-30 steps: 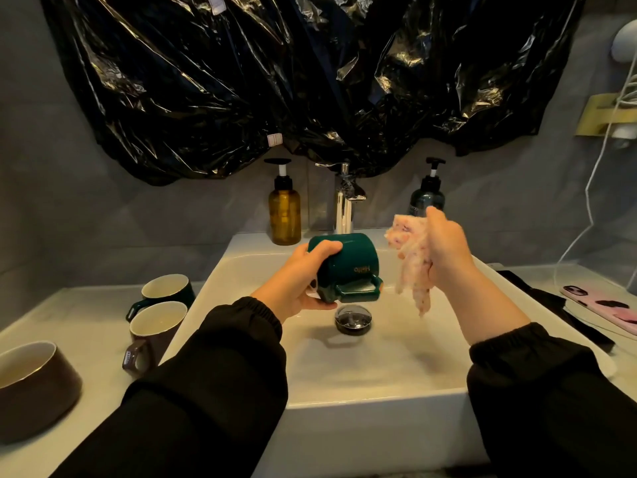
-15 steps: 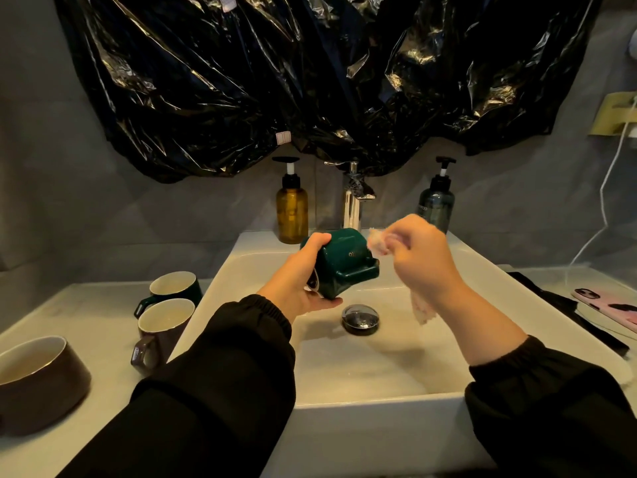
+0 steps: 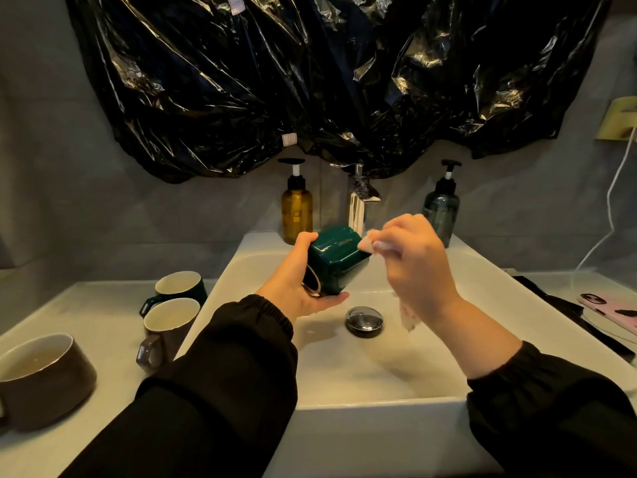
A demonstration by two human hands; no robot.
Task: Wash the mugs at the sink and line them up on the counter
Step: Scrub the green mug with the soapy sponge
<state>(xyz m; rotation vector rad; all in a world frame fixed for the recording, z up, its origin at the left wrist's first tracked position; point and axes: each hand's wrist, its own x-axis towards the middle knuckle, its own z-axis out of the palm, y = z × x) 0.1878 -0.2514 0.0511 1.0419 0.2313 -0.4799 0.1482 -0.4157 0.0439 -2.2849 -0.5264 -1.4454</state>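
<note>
My left hand grips a dark green mug above the white sink, tilted with its mouth toward my palm and its base pointing away. My right hand holds a pale pink cloth and presses it against the mug's upper right side; a tail of the cloth hangs below my wrist. On the counter left of the sink stand a second green mug, a brown mug and a wide brown mug.
The chrome tap stands behind the sink between an amber pump bottle and a dark pump bottle. A drain plug sits in the basin. A pink phone and a black cloth lie on the right counter.
My right hand has brought the cloth from beside the mug onto its side. My left hand has tilted the mug so that its base points further up and away.
</note>
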